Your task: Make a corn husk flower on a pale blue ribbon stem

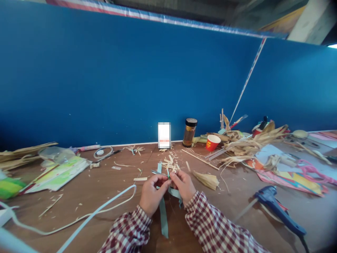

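Here, from the head camera, the left hand [152,194] and right hand [184,185] meet above the table [105,189]. Both sets of fingertips pinch a pale green strip [163,214] where it crosses, its tail trailing toward the person. This seems to be a fold or knot underway; tightening it calls for a steady pinch.

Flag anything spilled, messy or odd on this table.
Dry husk scraps lie scattered on the table beyond the left hand and right hand, which pinch a pale green strip. A loose husk pile sprawls at right.
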The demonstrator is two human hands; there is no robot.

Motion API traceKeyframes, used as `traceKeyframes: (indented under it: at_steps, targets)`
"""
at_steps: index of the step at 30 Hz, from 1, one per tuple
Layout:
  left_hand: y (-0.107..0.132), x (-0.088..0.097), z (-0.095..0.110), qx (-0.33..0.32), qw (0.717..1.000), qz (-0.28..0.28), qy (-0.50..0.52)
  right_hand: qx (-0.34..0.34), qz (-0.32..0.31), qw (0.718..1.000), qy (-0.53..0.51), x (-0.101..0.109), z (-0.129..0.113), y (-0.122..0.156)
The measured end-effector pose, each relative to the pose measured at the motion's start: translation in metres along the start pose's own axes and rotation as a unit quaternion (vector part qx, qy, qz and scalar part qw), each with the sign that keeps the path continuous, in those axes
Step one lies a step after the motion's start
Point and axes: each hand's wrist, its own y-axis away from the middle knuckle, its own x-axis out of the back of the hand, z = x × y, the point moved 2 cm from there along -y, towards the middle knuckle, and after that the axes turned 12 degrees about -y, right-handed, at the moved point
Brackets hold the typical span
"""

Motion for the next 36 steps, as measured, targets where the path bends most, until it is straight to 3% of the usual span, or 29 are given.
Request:
traceKeyframes:
  at_steps: [8,17,28,36]
  targets:
    - [-0.0007,-0.0018,-0.0015,0.096,0.992,-0.019,0.075,-0.002,-0.033,0.999,0.0,-0.003,-0.0001,0.0007]
    - [0.0021,0.0002,-0.0003,0.19,0.965,-0.069,0.17,-0.005,-0.04,0.999,-0.006,-0.0039,-0.0015,0.001]
    - [0.0031,-0.0026,0.0027,0.18,0.97,-0.058,0.156,0.008,-0.052,0.998,0.043,-0.0006,0.0004,-0.0012]
    - [0.0015,-0.0009,0.0003,0.179,0.971,-0.044,0.154,0.009,-0.055,0.998,0.014,-0.0026,0.0005,-0.0008]
